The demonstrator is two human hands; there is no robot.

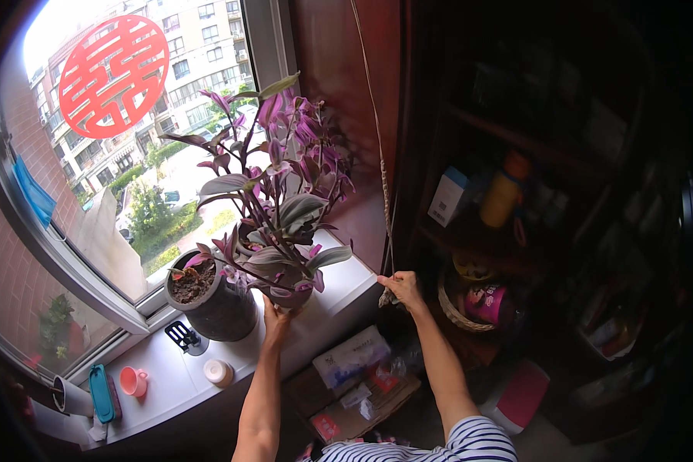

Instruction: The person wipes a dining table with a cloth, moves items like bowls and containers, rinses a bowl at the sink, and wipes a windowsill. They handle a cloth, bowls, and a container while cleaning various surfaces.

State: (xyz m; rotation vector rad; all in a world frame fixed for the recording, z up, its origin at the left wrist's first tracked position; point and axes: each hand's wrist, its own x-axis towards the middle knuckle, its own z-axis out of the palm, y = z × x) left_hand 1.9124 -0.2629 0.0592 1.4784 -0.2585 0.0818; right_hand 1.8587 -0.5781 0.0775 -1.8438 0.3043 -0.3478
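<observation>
A potted tradescantia with purple and grey-green striped leaves (277, 213) stands at the window, rising across the glass. My left hand (277, 317) grips the near side of its small pot (289, 297); leaves and stems hide much of that pot, and some fingers are out of sight. With my right hand (404, 289) I hold a hanging cord (383, 185), braided along its lower part, whose knotted end (386, 298) shows below the fingers. Left of the plant, a dark, wide-mouthed pot with soil (219, 312) sits on the white windowsill (193, 378).
Along the sill are a black slotted object (182, 338), a round white container (218, 373), a pink cup (133, 381) and a teal-lidded box (103, 392). Dark shelves with a woven basket (465, 315) stand right. Below lies a cardboard box (375, 413). A blue mask (33, 187) hangs left.
</observation>
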